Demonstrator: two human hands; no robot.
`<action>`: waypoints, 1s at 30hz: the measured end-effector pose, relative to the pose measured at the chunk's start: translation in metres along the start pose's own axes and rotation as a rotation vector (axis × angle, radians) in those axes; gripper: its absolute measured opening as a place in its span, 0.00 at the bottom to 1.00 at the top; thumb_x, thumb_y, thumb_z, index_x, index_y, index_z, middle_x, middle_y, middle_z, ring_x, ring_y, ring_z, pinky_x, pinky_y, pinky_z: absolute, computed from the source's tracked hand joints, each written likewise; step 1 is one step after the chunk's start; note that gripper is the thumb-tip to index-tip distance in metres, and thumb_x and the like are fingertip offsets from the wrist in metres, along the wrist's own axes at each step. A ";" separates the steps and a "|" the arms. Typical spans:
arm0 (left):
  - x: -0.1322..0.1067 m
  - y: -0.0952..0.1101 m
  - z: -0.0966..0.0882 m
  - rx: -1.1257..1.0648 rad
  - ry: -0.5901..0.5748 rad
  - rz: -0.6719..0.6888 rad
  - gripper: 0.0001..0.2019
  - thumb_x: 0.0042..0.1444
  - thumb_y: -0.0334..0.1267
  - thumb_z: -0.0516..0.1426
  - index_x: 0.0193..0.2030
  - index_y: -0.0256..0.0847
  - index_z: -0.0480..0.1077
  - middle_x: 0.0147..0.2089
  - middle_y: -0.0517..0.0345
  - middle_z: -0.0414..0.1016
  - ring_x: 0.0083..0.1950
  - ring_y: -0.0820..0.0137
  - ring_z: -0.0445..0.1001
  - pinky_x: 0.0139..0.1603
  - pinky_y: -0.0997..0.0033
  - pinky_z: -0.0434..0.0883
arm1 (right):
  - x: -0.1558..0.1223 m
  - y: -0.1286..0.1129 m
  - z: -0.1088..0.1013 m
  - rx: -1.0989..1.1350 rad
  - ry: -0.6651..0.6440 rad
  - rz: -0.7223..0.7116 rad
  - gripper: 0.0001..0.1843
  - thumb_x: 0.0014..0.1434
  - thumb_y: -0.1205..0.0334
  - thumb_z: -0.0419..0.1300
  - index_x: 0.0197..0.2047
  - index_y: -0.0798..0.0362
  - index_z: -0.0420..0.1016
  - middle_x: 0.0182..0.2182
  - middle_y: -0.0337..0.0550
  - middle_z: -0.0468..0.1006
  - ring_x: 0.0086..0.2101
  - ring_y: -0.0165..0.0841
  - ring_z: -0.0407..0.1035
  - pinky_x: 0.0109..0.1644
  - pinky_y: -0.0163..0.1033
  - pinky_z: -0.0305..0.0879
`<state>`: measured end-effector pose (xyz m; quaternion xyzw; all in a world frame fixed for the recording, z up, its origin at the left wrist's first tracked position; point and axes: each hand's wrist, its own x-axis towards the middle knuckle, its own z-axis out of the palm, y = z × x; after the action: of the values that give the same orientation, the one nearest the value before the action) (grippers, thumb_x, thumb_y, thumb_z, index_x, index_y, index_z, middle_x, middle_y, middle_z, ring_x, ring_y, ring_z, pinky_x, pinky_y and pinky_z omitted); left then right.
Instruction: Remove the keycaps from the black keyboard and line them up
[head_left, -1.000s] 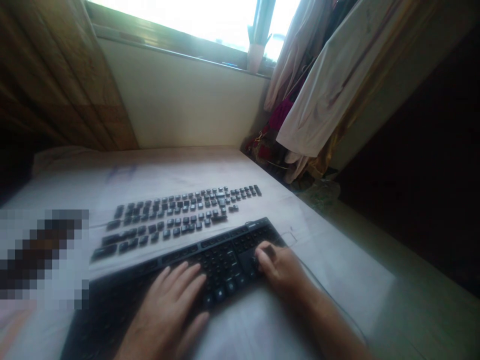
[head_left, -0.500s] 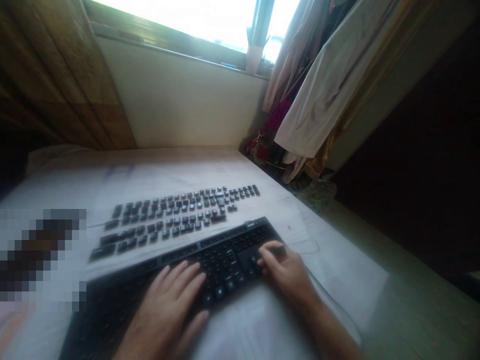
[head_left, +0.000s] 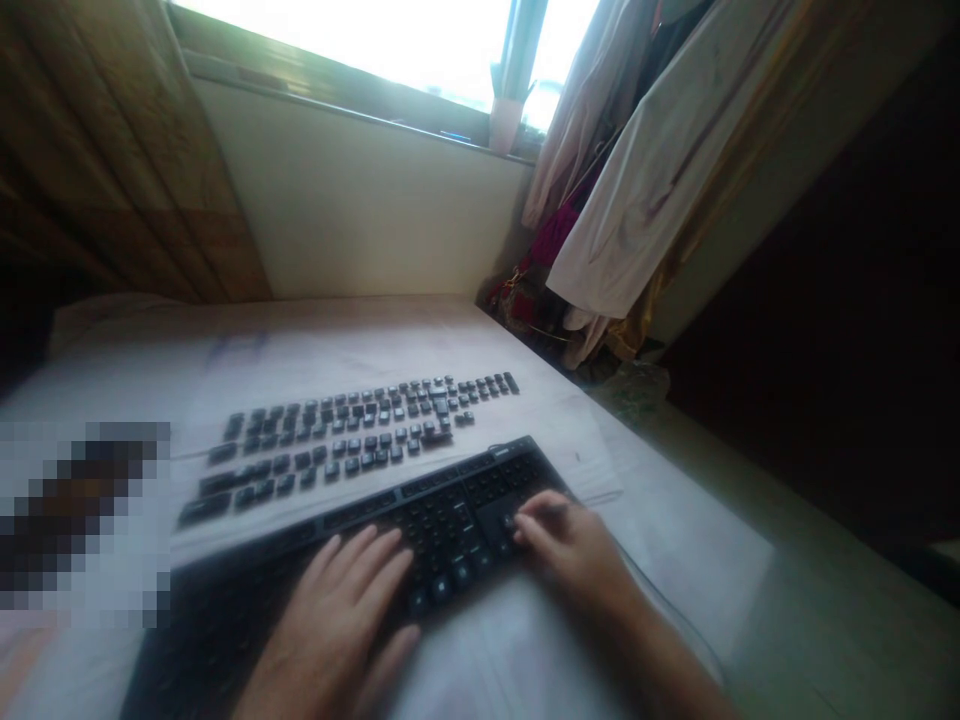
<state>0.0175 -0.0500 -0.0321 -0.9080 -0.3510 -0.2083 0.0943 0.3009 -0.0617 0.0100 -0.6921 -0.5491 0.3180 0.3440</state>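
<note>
A black keyboard lies slantwise across the bed or table top, its key area showing bare sockets where caps are off. My left hand rests flat on its left-middle part, fingers stretched out. Over the arrow-key area at the right end, my right hand is closed in a pinch. Something dark and slim shows between its fingers, too blurred to name; a small pale-lit spot sits at the fingertips. Beyond the keyboard, loose black keycaps are laid out in rows.
The white-covered surface ends at a right edge, with floor below. A thin cable runs beside my right forearm. A pixelated patch covers something at left. Hanging clothes, a curtain and a window stand behind.
My right hand has shifted slightly, its fingertips lower against the keyboard. My left hand stays in place on the keyboard.
</note>
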 end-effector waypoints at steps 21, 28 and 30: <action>0.002 0.002 -0.002 -0.025 -0.003 -0.025 0.23 0.59 0.50 0.57 0.60 0.46 0.69 0.61 0.52 0.75 0.59 0.53 0.75 0.56 0.48 0.72 | 0.050 0.000 -0.022 -0.291 -0.483 -0.557 0.10 0.60 0.58 0.58 0.30 0.49 0.78 0.26 0.40 0.79 0.28 0.33 0.71 0.37 0.36 0.68; 0.001 0.002 -0.001 -0.033 0.005 -0.033 0.24 0.58 0.49 0.58 0.60 0.45 0.69 0.61 0.52 0.75 0.59 0.51 0.74 0.56 0.45 0.72 | 0.055 0.004 -0.019 -0.203 -0.474 -0.550 0.13 0.58 0.52 0.62 0.25 0.49 0.77 0.22 0.38 0.76 0.25 0.31 0.70 0.35 0.35 0.67; 0.001 0.001 0.000 -0.033 0.007 -0.031 0.24 0.58 0.49 0.58 0.59 0.45 0.69 0.61 0.52 0.75 0.58 0.52 0.75 0.56 0.46 0.72 | 0.051 0.007 -0.020 -0.183 -0.427 -0.530 0.13 0.60 0.54 0.59 0.28 0.50 0.78 0.23 0.38 0.77 0.25 0.31 0.71 0.34 0.34 0.68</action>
<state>0.0188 -0.0506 -0.0319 -0.9032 -0.3613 -0.2184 0.0774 0.3304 -0.0157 0.0121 -0.4713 -0.7955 0.3047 0.2283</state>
